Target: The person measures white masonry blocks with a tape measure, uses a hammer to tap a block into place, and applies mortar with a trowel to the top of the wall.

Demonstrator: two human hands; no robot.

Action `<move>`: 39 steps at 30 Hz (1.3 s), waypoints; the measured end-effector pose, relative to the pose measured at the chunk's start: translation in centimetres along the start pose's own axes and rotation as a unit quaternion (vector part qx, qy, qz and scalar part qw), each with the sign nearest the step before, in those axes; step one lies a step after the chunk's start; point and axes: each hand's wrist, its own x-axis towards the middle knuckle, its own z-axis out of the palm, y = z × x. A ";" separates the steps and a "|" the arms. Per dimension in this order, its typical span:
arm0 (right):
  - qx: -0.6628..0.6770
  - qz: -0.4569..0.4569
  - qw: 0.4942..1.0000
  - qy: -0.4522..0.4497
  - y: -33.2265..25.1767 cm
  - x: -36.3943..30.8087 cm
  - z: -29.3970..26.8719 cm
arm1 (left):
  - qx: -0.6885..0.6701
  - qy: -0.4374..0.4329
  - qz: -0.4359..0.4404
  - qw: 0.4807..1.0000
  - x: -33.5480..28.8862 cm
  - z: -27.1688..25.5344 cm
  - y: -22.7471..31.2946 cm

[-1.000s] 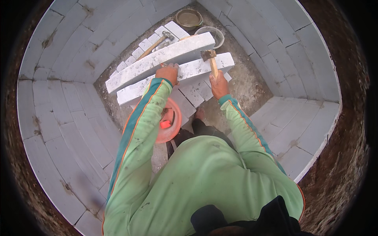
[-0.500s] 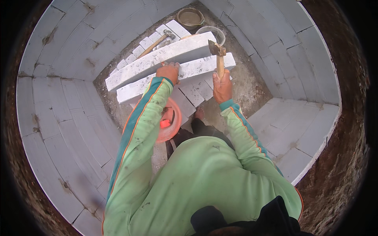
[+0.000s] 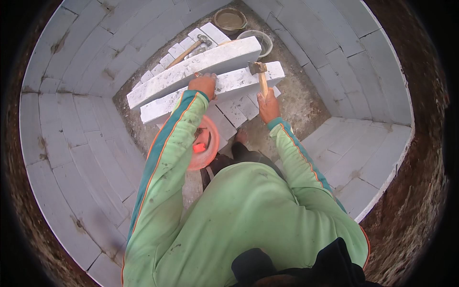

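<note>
My right hand (image 3: 269, 106) is closed round the wooden handle of a hatchet (image 3: 263, 83). Its dark head lies over the right part of the nearer long white block (image 3: 234, 82); whether metal touches block I cannot tell. Curled over the top of that same block, near its middle, is my left hand (image 3: 203, 85), its fingertips partly hidden. A second long white block (image 3: 167, 79) lies just beyond, nearly parallel, with a narrow gap between them. Both rest across a layer of smaller white blocks (image 3: 229, 112).
A hammer (image 3: 193, 49) lies on blocks behind. Farther back stand a bowl of grey-brown liquid (image 3: 230, 19) and a pale round tub (image 3: 266, 38). An orange bucket (image 3: 210, 153) holding tools sits under my left forearm. Grey block walls (image 3: 91, 158) surround me.
The hatchet has come down from raised to the nearer block's right part, my right hand lowering slightly with it. My left hand stays on the block.
</note>
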 end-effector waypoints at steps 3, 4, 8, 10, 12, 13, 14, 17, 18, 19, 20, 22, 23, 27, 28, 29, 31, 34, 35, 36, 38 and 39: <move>-0.001 0.035 0.998 -0.048 -2.3 0.2 -0.2 | -0.007 0.006 -0.014 1.000 0.0 0.4 -1.0; 0.025 0.034 0.999 -0.023 -3.3 -0.5 -0.7 | -0.004 0.010 -0.011 1.000 -0.5 0.6 -0.7; 0.060 -0.055 0.993 0.082 -1.4 -1.1 -0.4 | -0.003 0.007 -0.002 1.000 -0.1 -0.3 -0.1; -0.059 0.053 0.994 -0.069 1.5 -0.4 -0.3 | -0.005 -0.004 -0.006 1.000 -0.3 0.3 0.1; -0.023 0.047 0.997 -0.062 -1.6 0.1 -1.0 | -0.008 -0.009 -0.024 1.000 0.0 0.1 -0.7; 0.008 0.054 0.997 -0.051 -3.0 -0.4 -1.7 | -0.008 0.002 -0.019 1.000 -0.2 0.3 -0.5; 0.007 0.055 0.997 -0.053 -3.6 -0.6 -1.7 | -0.008 0.013 -0.016 1.000 -0.5 0.4 -0.4; 0.047 -0.049 0.996 0.065 -3.0 -0.8 -1.1 | 0.025 0.019 -0.007 0.999 -0.2 0.2 0.0; 0.003 0.011 1.000 0.004 -0.5 -0.1 -0.2 | 0.027 0.019 0.001 0.999 -0.1 0.3 0.3; -0.036 0.062 0.995 -0.064 -0.5 1.0 0.4 | 0.011 0.014 -0.005 1.000 0.0 0.2 -0.2; -0.035 0.059 0.996 -0.062 -0.4 1.2 0.2 | -0.004 0.009 -0.010 1.000 0.1 0.1 -0.5; -0.071 0.038 0.995 -0.064 -1.2 1.3 -0.3 | 0.002 0.003 -0.015 1.000 0.3 -0.1 -0.5; -0.071 0.038 0.994 -0.069 -2.9 0.9 -0.7 | 0.005 -0.013 -0.019 1.000 -0.4 0.3 -0.3; -0.031 0.031 0.999 -0.011 -4.1 0.7 -0.5 | 0.009 -0.032 -0.025 0.999 -0.4 0.0 -0.3; -0.047 0.049 0.997 -0.022 -2.9 1.0 -0.2 | 0.004 -0.023 -0.015 1.000 -0.2 0.3 -0.2; -0.047 0.047 0.998 -0.018 -1.6 1.3 -0.1 | -0.002 -0.011 -0.009 1.000 0.1 0.2 -0.2; -0.116 0.037 0.990 -0.065 0.5 2.3 0.0 | 0.011 -0.006 -0.010 1.000 0.4 0.4 -0.1; -0.025 0.020 0.999 -0.003 -4.5 0.9 -0.7 | 0.001 -0.012 -0.027 1.000 -0.3 0.2 -0.4; -0.026 0.020 0.999 -0.006 -4.5 0.8 -0.5 | -0.013 -0.015 -0.028 0.999 -0.4 0.0 -0.4; -0.032 0.020 0.999 0.002 -4.2 1.1 -0.1 | -0.015 -0.017 -0.030 0.999 -0.4 0.3 -0.4; -0.042 0.027 0.998 0.025 -2.6 1.4 0.0 | -0.006 -0.006 -0.012 1.000 0.3 0.1 -0.2; -0.064 0.049 0.997 -0.012 -0.7 1.6 0.2 | -0.004 -0.005 -0.006 1.000 0.4 0.2 0.2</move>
